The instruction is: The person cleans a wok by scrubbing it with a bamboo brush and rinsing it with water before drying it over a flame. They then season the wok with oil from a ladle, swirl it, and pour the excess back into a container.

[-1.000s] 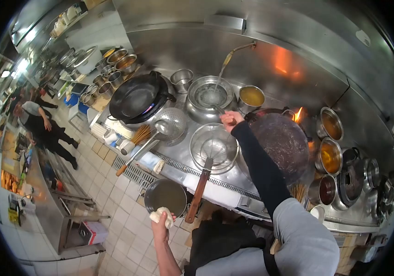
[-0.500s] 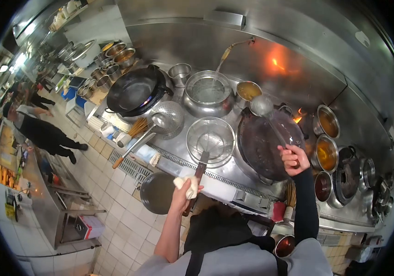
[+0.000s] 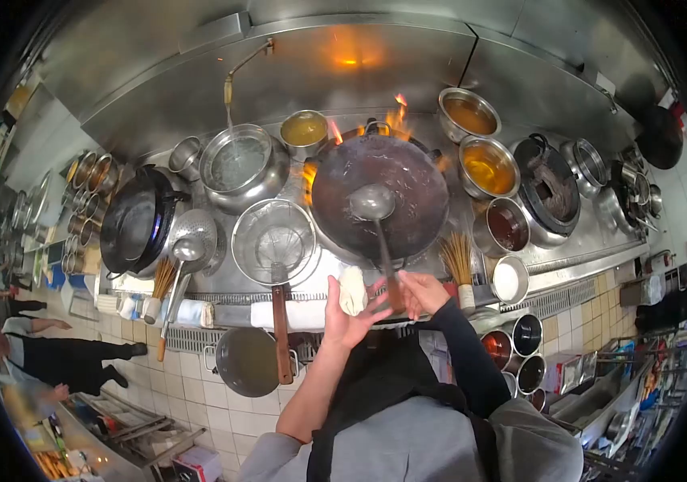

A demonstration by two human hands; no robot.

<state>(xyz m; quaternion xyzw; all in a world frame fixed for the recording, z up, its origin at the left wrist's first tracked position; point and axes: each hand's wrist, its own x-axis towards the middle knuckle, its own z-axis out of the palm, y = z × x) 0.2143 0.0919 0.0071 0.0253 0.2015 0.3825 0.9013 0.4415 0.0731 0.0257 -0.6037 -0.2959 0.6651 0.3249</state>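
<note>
Left of centre we log a round wire-mesh strainer (image 3: 251,261); lower centre, the left hand (image 3: 349,328), fingers spread, cradles a crumpled cream cloth (image 3: 352,292). The metal ladle (image 3: 372,204) has moved from the wok rim to mid-frame, over the dark, wet-sheened wok (image 3: 421,205), bringing both hands together at its wooden handle; the right hand's (image 3: 428,296) fingers bunch narrowly there, closure unclear.

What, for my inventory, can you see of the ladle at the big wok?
The ladle has a metallic bowl and shaft and a brown, wood-like grip. Its bowl sits over the wok, contact unclear; the grip points toward the person. The right hand touches the grip; the left hand may too.
</note>
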